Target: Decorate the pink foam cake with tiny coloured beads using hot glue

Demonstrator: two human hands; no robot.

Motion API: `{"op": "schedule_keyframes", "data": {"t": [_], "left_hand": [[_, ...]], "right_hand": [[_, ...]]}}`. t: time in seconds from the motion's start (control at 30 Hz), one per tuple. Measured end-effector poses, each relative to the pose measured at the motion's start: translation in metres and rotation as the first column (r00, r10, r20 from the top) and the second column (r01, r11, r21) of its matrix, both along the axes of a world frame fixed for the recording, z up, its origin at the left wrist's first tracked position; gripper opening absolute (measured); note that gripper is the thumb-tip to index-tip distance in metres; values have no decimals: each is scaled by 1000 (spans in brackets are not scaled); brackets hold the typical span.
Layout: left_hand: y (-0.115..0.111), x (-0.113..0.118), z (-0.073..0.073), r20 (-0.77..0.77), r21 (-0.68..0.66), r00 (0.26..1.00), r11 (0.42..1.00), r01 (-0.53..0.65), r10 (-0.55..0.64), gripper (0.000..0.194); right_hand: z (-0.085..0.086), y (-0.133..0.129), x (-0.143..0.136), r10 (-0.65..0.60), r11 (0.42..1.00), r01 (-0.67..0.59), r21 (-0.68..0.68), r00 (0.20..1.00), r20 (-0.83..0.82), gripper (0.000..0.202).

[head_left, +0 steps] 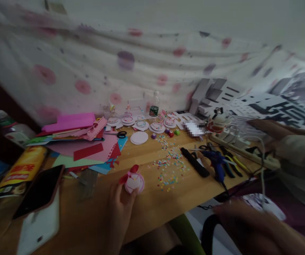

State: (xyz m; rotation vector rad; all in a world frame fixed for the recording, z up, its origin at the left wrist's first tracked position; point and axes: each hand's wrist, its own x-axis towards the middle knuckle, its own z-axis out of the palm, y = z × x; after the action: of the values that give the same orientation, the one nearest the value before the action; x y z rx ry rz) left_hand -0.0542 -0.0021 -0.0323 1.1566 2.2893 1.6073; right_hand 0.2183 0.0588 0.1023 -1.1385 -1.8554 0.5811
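Observation:
A small round craft piece (134, 182), white with a pink rim and a red bow, is pinched between the thumb and fingers of my left hand (122, 203), just above the table's front part. Low at the right, past the table edge, my right hand (244, 221) is smeared by motion. It is beside a black curved object (208, 230); its fingers and anything in them cannot be made out. Colourful confetti pieces (168, 179) lie scattered right of the craft piece.
White discs (139, 137), decorated discs (157, 127), black scissors (121, 134) and coloured paper (88, 152) lie behind. A blue glue gun (217, 163), pliers (234, 164) and power strip (259, 157) are right. Another person's sleeved arm (298, 152) reaches in. Phone (40, 191) left.

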Motion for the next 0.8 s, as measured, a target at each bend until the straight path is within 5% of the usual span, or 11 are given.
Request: {"op": "schedule_keyframes", "data": {"t": [0.1,0.2,0.33,0.53,0.8], "left_hand": [[-1,-1,-5,-9,-14,1000,1000,-13,12,46],[-2,-2,-10,-35,-32,999,999,38,-39,48],[-2,-8,-20,-93,25,992,996,82,-80,56],[-1,-12,-28,-58,34,991,992,123,-121,57],[-4,-2,-13,25,-41,989,988,149,-148,47]], "right_hand": [[-5,28,5,-202,979,202,1,979,-26,39],[-32,69,24,-444,890,451,67,890,-101,60],[-65,116,50,-565,818,553,155,824,40,58],[-80,152,51,-476,875,484,-8,863,168,61],[-82,169,48,-460,871,482,-95,869,183,42]]}}
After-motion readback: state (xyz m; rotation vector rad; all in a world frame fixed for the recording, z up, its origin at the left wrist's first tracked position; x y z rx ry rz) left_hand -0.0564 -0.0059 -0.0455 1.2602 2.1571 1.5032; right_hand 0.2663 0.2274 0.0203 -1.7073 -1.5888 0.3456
